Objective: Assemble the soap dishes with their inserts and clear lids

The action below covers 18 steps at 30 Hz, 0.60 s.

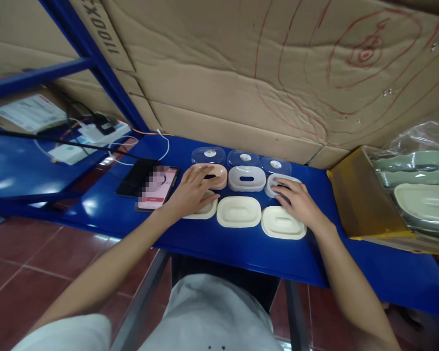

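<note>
Over a peach oval piece with a slot in its top [219,176] lies my left hand [192,192], fingers spread and thumb above a cream oval tray [205,212]. My right hand [294,199] rests its parted fingers on a whitish slotted oval piece [271,189], partly covering it. Between the hands sits a pale grey slotted piece [247,184], untouched. In front are a middle cream tray [239,212] and a right cream tray [283,223]. Three clear lids with round stickers stand in a back row: left [205,155], middle [243,158], right [276,165].
A phone [157,190] lies on a dark case at left on the blue table [205,241]. White cables and a power strip [91,141] are farther left. A cardboard box [354,200] at right holds green and cream parts. Cardboard [212,83] walls the back.
</note>
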{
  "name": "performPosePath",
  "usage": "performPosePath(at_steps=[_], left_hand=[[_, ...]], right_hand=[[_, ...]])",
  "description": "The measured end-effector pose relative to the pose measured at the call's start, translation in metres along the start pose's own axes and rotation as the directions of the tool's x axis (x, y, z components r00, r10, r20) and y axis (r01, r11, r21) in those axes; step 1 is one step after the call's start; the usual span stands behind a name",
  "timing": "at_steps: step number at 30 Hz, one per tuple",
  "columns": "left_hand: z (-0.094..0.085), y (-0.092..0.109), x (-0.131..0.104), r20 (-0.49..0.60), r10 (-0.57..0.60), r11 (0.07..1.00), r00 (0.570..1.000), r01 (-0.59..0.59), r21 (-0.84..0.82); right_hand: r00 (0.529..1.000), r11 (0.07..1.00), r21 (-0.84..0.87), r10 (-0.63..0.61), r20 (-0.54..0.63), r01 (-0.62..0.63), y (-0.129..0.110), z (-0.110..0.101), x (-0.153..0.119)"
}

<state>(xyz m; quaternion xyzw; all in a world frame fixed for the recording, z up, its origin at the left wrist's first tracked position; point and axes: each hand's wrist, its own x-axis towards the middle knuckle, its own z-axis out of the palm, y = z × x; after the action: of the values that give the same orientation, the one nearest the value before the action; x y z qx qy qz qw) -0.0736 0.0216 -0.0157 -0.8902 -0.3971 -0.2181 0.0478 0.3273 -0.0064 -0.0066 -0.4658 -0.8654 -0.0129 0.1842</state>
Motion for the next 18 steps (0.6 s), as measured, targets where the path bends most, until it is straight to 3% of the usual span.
performPosePath(at_steps=[13,18], left_hand=[[0.003,-0.006,0.019,0.003,-0.020,1.000,1.000,0.020,0.022],[-0.003,0.012,0.040,0.173,0.137,0.984,0.975,-0.114,-0.139]], right_hand=[[1.000,1.000,0.022,0.016,0.013,-0.016,-0.007,-0.006,-0.001],[0.999,0.999,0.041,0.004,0.044,-0.005,-0.022,-0.016,0.000]])
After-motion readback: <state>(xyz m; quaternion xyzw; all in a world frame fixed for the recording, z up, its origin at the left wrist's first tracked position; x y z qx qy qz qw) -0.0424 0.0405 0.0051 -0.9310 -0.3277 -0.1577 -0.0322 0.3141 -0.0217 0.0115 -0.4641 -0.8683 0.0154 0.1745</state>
